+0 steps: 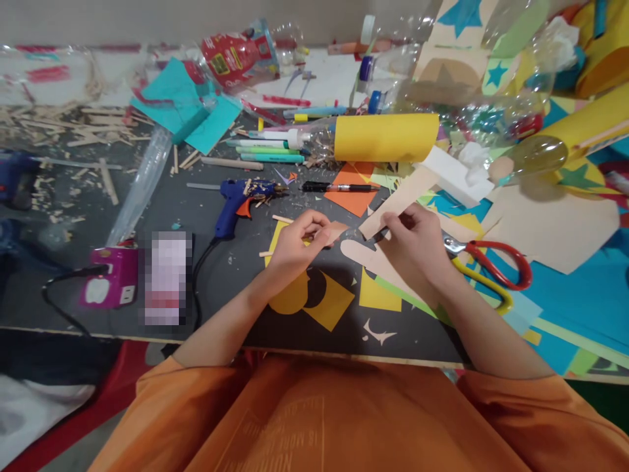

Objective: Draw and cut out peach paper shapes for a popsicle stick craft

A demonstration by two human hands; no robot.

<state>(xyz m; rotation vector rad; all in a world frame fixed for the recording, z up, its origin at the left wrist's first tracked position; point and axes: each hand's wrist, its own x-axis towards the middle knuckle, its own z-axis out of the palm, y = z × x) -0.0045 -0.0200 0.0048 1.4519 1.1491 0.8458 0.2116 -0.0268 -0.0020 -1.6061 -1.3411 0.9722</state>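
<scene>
Orange shirt cloth (373, 419) lies nearest, faint lettering on its front, just below the table's near edge. Above it, the left hand (302, 244) pinches a small pale paper piece (337, 231) between thumb and fingers; its tip narrows to a point. The right hand (417, 239) grips a pale paper strip (403, 196), straight-sided and slanting up to the right, its lower end just apart from the piece's tip. Both papers are matte and peach-coloured, held over the middle of the table.

The dark table (236, 295) is speckled with crumbs and scraps. Yellow paper (330, 298) with a curved cut lies below the left hand. Beyond are a blue glue gun (230, 210), a black pen (339, 188) and a bottle wrapped in a yellow sleeve (386, 137); splintered wood (63, 124) covers the far left. A grey wall (147, 19) stands behind, and a red chair (118, 373) shows below the left corner.

Scissors (472, 248) and blue sheets (584, 282) crowd the right forearm. Dark tabletop shows between the left forearm and the glue gun's cord (196, 282).
</scene>
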